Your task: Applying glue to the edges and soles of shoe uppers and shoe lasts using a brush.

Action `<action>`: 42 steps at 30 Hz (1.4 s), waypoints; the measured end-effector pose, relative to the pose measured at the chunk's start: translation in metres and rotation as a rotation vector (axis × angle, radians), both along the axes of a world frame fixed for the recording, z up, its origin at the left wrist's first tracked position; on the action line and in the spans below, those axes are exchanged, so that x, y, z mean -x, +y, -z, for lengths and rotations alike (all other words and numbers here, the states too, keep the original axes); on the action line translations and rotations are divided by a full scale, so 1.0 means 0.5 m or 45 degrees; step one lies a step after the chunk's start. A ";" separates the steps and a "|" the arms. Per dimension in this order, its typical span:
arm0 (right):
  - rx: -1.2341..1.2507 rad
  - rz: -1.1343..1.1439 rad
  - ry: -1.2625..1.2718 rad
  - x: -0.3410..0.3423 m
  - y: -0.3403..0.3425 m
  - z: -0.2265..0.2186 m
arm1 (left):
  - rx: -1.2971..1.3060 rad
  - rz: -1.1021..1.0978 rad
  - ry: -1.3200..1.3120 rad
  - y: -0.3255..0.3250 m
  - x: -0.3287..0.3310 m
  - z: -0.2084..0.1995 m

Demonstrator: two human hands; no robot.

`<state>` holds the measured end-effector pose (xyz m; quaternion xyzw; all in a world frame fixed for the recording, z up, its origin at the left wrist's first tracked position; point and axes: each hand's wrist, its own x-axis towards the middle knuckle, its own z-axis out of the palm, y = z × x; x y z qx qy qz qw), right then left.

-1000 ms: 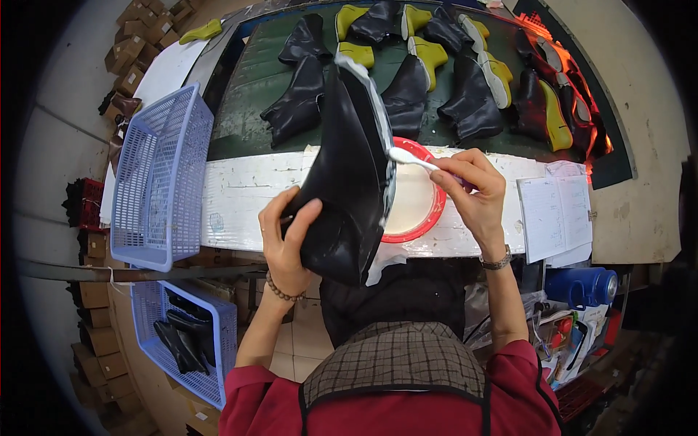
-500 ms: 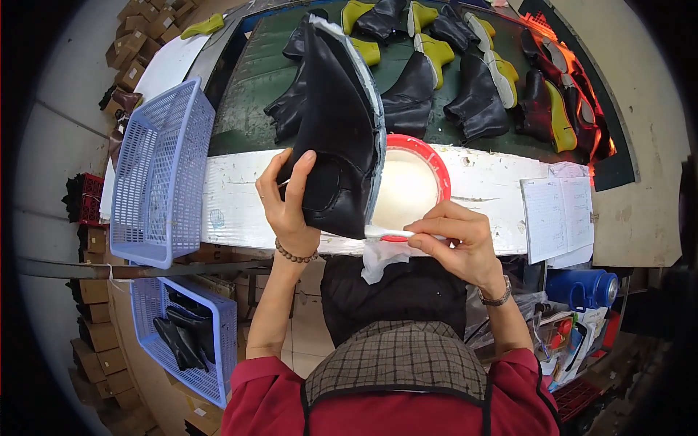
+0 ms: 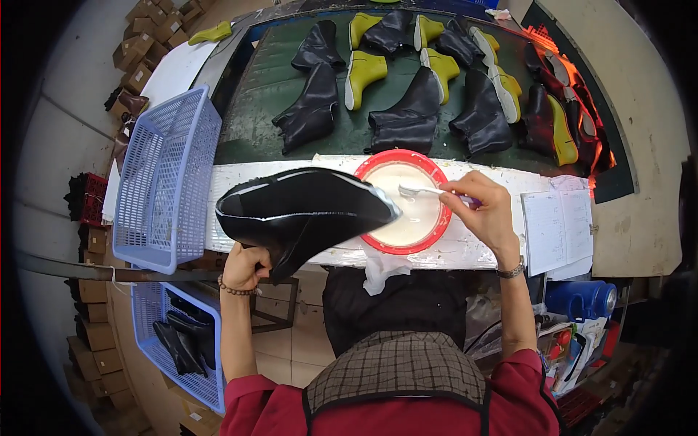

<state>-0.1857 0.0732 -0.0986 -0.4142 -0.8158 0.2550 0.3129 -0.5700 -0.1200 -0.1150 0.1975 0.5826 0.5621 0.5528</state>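
Observation:
My left hand [image 3: 246, 269] is closed on a black leather boot upper [image 3: 291, 232], tipped sideways above the left part of the white bench. White coating shows along its lower edge and at its pointed right end. My right hand [image 3: 486, 207] pinches a white toothbrush [image 3: 423, 190] with a purple part at the handle. The brush head is at the surface of a milky white liquid [image 3: 396, 227] in a red-rimmed bowl [image 3: 401, 248]. The boot's pointed end overlaps the bowl's left rim in view.
Several black uppers [image 3: 309, 109] and yellow-green lasts or soles [image 3: 363, 73] lie on the green surface behind. Glowing orange heat is at far right. A blue basket [image 3: 123, 196] stands left, another [image 3: 218, 349] below. An open notebook [image 3: 556, 225] and blue flask [image 3: 582, 299] are right.
The boot upper has turned from upright to lying sideways and come lower left with my left hand. My right hand has drawn the toothbrush from the upper's edge into the bowl.

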 end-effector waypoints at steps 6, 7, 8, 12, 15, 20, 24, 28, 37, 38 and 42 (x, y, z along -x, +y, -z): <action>-0.024 -0.329 0.361 0.066 0.006 -0.032 | -0.208 -0.009 -0.314 -0.030 0.006 0.072; -0.022 -0.297 0.331 0.070 0.010 -0.031 | -0.214 -0.013 -0.314 -0.030 0.013 0.074; -0.025 -0.262 0.291 0.061 0.006 -0.032 | -0.288 -0.014 -0.328 -0.032 0.024 0.076; 0.016 -0.252 0.294 0.030 -0.014 -0.013 | -0.276 -0.141 -0.313 -0.031 0.019 0.073; 0.036 -0.280 0.313 0.048 -0.013 -0.029 | -0.260 -0.044 -0.334 -0.026 0.007 0.073; -0.053 -0.419 0.317 0.100 0.009 -0.050 | -0.064 0.273 -0.278 0.001 -0.040 0.050; -0.200 -0.503 0.257 0.113 0.015 -0.076 | 0.038 0.495 -0.293 0.013 -0.062 0.030; -0.014 -0.359 0.357 0.083 0.005 -0.087 | 0.043 0.587 -0.273 0.012 -0.049 0.027; -0.216 -0.535 0.065 0.109 0.017 -0.113 | 0.180 0.925 -0.240 0.062 -0.116 -0.040; -0.208 -0.564 0.042 0.117 0.019 -0.115 | 0.188 0.965 -0.274 0.065 -0.123 -0.044; -0.276 -0.648 0.081 0.156 0.024 -0.129 | 0.268 0.966 -0.373 0.068 -0.144 -0.047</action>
